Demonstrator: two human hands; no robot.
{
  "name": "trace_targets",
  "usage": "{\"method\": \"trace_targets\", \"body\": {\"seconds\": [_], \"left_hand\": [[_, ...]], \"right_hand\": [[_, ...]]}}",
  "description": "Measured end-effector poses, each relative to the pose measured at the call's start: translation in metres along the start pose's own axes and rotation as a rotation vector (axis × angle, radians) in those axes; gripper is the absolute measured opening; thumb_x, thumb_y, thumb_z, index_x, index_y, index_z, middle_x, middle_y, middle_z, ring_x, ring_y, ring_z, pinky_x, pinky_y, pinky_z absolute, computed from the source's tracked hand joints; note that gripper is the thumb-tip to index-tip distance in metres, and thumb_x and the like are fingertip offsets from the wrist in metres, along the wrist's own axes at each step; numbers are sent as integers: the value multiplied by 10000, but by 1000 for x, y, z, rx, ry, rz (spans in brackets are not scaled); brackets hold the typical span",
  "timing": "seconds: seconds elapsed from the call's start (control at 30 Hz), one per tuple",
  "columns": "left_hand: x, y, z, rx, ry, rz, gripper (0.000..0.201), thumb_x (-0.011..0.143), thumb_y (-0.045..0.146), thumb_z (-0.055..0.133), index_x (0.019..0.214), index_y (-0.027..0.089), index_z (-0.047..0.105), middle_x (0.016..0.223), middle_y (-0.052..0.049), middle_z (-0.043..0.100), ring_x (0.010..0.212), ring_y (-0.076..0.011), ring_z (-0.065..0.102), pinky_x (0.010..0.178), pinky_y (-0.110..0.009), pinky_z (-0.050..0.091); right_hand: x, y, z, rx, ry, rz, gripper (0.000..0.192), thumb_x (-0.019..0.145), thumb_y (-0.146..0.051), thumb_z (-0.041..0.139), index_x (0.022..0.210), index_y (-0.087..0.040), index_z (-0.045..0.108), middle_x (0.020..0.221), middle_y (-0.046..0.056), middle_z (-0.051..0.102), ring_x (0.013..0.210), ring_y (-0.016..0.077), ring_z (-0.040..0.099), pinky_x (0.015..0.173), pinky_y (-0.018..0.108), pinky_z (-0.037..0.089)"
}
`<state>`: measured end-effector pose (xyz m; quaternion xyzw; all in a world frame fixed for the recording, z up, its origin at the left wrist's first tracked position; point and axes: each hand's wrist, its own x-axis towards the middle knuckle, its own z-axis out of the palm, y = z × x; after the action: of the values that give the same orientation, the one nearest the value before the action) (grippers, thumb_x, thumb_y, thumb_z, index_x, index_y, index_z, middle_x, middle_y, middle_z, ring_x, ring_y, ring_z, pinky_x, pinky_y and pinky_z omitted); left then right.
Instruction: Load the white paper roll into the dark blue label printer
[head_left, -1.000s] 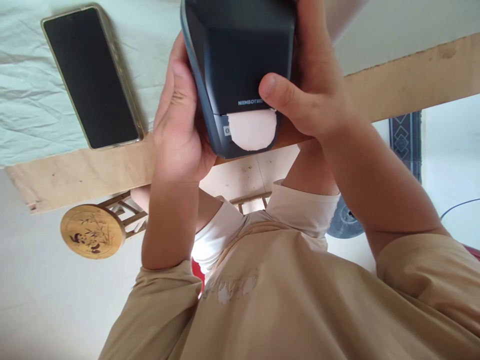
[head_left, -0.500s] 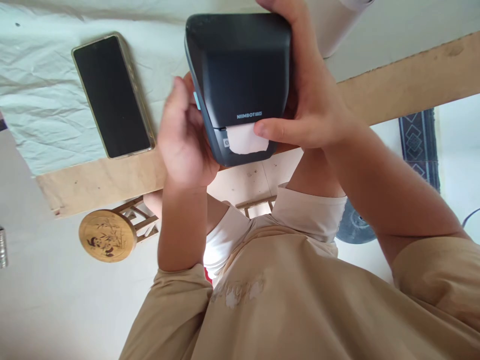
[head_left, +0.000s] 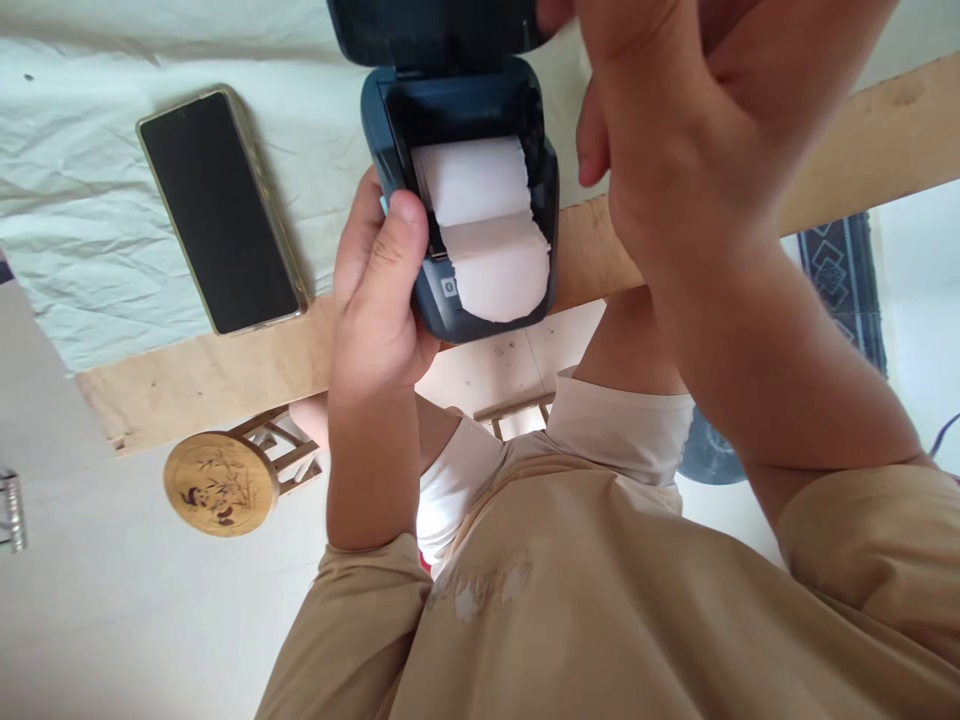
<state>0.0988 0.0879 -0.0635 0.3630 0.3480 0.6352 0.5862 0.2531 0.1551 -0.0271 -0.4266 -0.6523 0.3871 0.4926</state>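
Observation:
A dark label printer [head_left: 544, 230] is held near the table's front edge, its lid [head_left: 439, 32] swung up and away. Inside it lies a roll of white label paper [head_left: 476, 180], whose torn-edged strip hangs over the front lip. My left hand [head_left: 379, 290] grips the printer's left side, with the thumb on the rim beside the paper. At the upper right, my right hand [head_left: 675, 130] is at the raised lid's right corner, a fingertip on its edge. The top of the lid and part of that hand run out of view.
A phone [head_left: 219, 210] with a dark screen lies on the pale cloth [head_left: 67, 190] to the left. The table's bare wooden edge [head_left: 217, 375] runs below. A round wooden stool [head_left: 221, 485] stands on the floor at left, and a dark round object [head_left: 709, 450] is at right.
The printer's lid has been opened, uncovering the paper roll. My right hand has moved up and right with the lid; my left thumb has closed onto the printer's rim.

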Motion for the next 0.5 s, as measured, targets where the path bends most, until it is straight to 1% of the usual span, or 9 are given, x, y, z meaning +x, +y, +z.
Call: {"method": "trace_targets", "body": {"seconds": [0.07, 0.1, 0.17, 0.2, 0.27, 0.3, 0.37, 0.43, 0.5], "left_hand": [[-1, 3, 0, 46, 25, -18, 304, 893, 420, 616, 1104, 211, 681, 1058, -6, 714, 1208, -188, 637, 1185, -370, 453], [-1, 4, 1, 64, 41, -29, 300, 896, 427, 608, 1087, 209, 684, 1070, -17, 714, 1203, -192, 638, 1164, -361, 470], [-2, 6, 4, 92, 63, -52, 297, 904, 430, 588, 1090, 217, 678, 1111, -32, 709, 1215, -203, 629, 1128, -352, 496], [-2, 6, 5, 98, 66, -55, 297, 905, 430, 582, 1098, 223, 673, 1133, -35, 705, 1227, -209, 620, 1119, -349, 502], [-2, 7, 8, 99, 66, -53, 290, 899, 428, 585, 1096, 233, 670, 1165, -33, 696, 1249, -216, 604, 1122, -341, 500], [-3, 8, 9, 99, 71, -60, 282, 896, 423, 588, 1091, 236, 669, 1172, -31, 693, 1254, -218, 598, 1129, -337, 496], [-3, 9, 10, 111, 84, -87, 269, 890, 417, 595, 1084, 243, 665, 1180, -31, 686, 1256, -227, 592, 1139, -336, 490], [-4, 12, 12, 139, 78, -119, 254, 893, 423, 583, 1065, 252, 659, 1196, -32, 679, 1270, -236, 583, 1152, -338, 485], [-4, 14, 13, 132, 56, -124, 233, 906, 415, 557, 1043, 254, 654, 1216, -27, 675, 1295, -234, 571, 1188, -334, 460]], "right_hand": [[1, -2, -3, -110, 136, -238, 764, 874, -548, 96, 908, -55, 678, 783, -12, 527, 749, -19, 635, 558, -5, 382], [1, -5, -5, -225, 121, -277, 709, 892, -538, 157, 916, -64, 684, 807, -17, 554, 756, -15, 636, 598, 9, 433], [1, -15, -10, -512, -72, -187, 529, 900, -494, 324, 987, -119, 688, 892, -40, 610, 876, 14, 662, 826, 67, 553], [1, -22, -12, -718, -254, -119, 479, 898, -477, 344, 1067, -179, 678, 954, -56, 617, 981, 43, 670, 1016, 153, 563], [5, -36, -12, -921, -503, -60, 412, 852, -419, 413, 1157, -246, 630, 1030, -56, 602, 1175, 146, 633, 1223, 373, 466], [8, -41, -11, -1016, -603, -41, 406, 849, -397, 396, 1171, -267, 605, 1054, -43, 582, 1243, 195, 598, 1235, 459, 433], [14, -47, -8, -1158, -699, -19, 407, 872, -403, 328, 1184, -286, 562, 1032, -4, 537, 1308, 258, 542, 1188, 543, 433], [21, -48, -5, -1207, -733, -25, 422, 897, -425, 276, 1221, -306, 517, 981, 11, 508, 1295, 261, 540, 1149, 551, 454], [25, -47, -8, -1153, -756, -79, 437, 880, -426, 310, 1267, -309, 476, 1029, -8, 520, 1274, 241, 541, 1164, 549, 440]]}}
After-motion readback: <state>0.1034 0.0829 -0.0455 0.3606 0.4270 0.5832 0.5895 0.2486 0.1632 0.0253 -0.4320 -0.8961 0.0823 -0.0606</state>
